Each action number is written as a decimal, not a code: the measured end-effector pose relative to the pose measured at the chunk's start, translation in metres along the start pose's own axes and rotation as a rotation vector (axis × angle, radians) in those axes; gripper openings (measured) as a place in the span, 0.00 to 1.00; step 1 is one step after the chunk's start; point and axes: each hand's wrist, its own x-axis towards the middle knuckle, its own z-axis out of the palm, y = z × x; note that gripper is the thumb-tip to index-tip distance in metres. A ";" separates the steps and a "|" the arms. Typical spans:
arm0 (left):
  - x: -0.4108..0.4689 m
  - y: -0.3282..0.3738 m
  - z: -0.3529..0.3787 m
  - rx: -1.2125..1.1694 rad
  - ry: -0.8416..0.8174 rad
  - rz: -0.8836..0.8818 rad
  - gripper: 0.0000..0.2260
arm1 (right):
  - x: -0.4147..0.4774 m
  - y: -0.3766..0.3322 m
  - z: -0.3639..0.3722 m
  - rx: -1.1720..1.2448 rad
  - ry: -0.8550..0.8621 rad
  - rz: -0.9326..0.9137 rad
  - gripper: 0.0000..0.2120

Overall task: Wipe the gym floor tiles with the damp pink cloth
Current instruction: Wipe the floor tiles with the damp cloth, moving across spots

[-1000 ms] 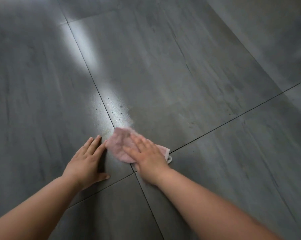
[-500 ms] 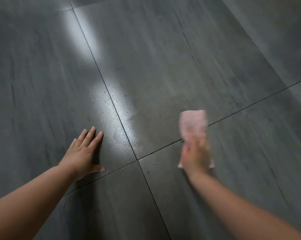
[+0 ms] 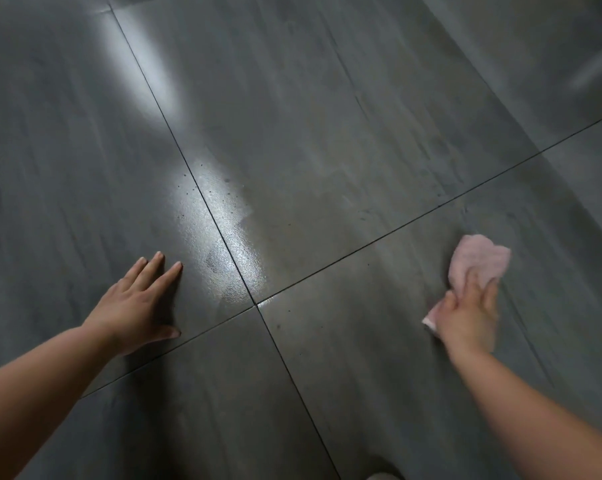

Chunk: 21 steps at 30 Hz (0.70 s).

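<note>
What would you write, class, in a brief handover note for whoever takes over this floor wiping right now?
Left hand: flat on a tile, fingers straight, holding nothing.
Right hand: presses the pink cloth onto the near right tile.
Done: wet sheen around the grout crossing.
Left: dark specks beside the grout line farther up, and the tiles beyond.

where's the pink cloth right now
In the head view the pink cloth is at the right, pressed to the near-right floor tile under the right hand, just on the near side of the grout line and far from the left hand.
</note>
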 end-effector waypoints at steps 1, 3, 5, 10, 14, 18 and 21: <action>0.000 0.001 0.000 -0.002 -0.004 -0.003 0.48 | -0.015 -0.003 0.008 -0.023 0.040 -0.002 0.24; 0.000 0.002 0.000 -0.005 0.005 -0.009 0.48 | -0.053 -0.013 0.035 -0.038 0.068 -0.236 0.27; -0.001 0.003 0.000 -0.007 0.000 -0.011 0.48 | -0.099 -0.023 0.062 -0.128 0.013 -0.611 0.27; -0.004 0.003 -0.003 -0.074 0.039 -0.003 0.46 | -0.122 -0.012 0.083 -0.288 -0.191 -1.410 0.25; -0.018 -0.010 0.001 -0.126 0.084 -0.043 0.42 | -0.057 -0.001 0.059 -0.195 -0.121 -1.162 0.30; -0.030 -0.026 0.008 -0.083 0.156 -0.103 0.38 | -0.010 -0.011 0.021 -0.069 0.083 -0.466 0.28; -0.027 -0.030 0.012 -0.117 0.214 -0.148 0.37 | -0.016 -0.050 0.025 0.032 0.048 -0.016 0.27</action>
